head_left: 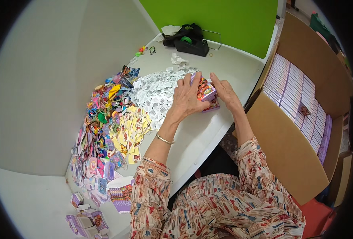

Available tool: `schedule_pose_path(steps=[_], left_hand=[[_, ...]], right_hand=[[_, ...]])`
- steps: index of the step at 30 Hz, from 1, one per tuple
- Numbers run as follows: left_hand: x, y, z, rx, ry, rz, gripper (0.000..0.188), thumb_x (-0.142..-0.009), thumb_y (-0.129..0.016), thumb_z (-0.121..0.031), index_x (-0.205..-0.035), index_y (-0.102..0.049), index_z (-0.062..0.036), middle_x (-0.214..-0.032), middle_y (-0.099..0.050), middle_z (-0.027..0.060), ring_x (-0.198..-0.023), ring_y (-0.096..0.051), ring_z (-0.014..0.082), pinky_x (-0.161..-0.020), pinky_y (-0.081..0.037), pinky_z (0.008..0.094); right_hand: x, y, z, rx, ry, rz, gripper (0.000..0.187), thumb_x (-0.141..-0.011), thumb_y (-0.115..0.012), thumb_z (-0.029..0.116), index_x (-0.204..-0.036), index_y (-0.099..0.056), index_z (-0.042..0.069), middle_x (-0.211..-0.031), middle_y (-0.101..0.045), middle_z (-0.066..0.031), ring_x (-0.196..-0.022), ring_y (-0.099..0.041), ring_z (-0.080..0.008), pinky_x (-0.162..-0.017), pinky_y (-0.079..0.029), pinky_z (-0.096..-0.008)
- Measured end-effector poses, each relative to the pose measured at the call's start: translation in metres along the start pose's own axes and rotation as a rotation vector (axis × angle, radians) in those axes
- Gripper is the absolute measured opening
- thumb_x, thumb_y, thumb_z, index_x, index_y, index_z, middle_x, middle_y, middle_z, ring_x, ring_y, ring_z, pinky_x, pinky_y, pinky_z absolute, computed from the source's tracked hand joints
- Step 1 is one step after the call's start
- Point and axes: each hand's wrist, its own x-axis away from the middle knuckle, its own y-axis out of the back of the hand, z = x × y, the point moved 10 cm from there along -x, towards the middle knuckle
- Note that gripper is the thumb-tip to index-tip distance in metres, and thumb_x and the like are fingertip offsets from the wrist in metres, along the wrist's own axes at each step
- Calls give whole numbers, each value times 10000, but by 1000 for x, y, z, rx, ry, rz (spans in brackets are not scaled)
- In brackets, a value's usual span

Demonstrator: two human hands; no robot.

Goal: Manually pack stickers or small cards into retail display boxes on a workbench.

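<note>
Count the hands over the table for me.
2: the left hand grips a small box; the right hand is at the box's right side, contact unclear. No other hands show.

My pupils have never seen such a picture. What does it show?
This picture comes from a fisheye camera worn on a person's head, looking down, so straight edges bend near its rim. No machine here: the person's bare left hand holds a small purple printed box, and the right hand is beside it. On the white table lie white paper slips, yellow printed cards, colourful trinkets and a black tape dispenser. At right, a cardboard carton holds rows of small boxes.
</note>
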Motion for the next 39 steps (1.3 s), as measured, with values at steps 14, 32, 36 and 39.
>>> schedule_pose_path(steps=[14, 32, 36, 39], left_hand=[[34, 3, 50, 779, 114, -225, 911, -751, -772, -392, -1411, -298, 18, -1390, -301, 267, -1310, -362, 319, -1046, -378, 393], [178, -19, 60, 332, 335, -430, 1035, -652, -854, -417, -1395, -272, 8, -1471, -191, 299, -1344, -288, 429, -1097, -289, 469], [176, -27, 62, 471, 312, -381, 981, -728, -813, -362, -1433, -252, 25, -1416, -334, 269, -1307, -344, 414, -1071, -328, 441], [159, -35, 57, 563, 285, -373, 975, -751, -800, -332, -1448, -226, 36, -1367, -399, 267, -1254, -395, 408, -1047, -349, 433]], right_hand=[[4, -16, -9, -59, -74, 25, 1084, -770, -515, 757, -1373, -363, -131, -1339, -453, -340, -1253, -475, -402, -1041, -378, -422], [76, -94, 52, 503, 374, 530, 1105, -621, -780, 603, -1383, -351, -74, -1297, -495, -277, -1232, -477, -382, -1060, -373, -420], [54, -87, 37, 434, 360, 445, 1126, -616, -766, 639, -1382, -351, -74, -1286, -505, -274, -1220, -488, -383, -1047, -389, -419], [50, -84, 44, 507, 409, 449, 1005, -561, -735, 733, -1149, -511, -50, -1097, -587, -258, -1078, -553, -382, -925, -436, -453]])
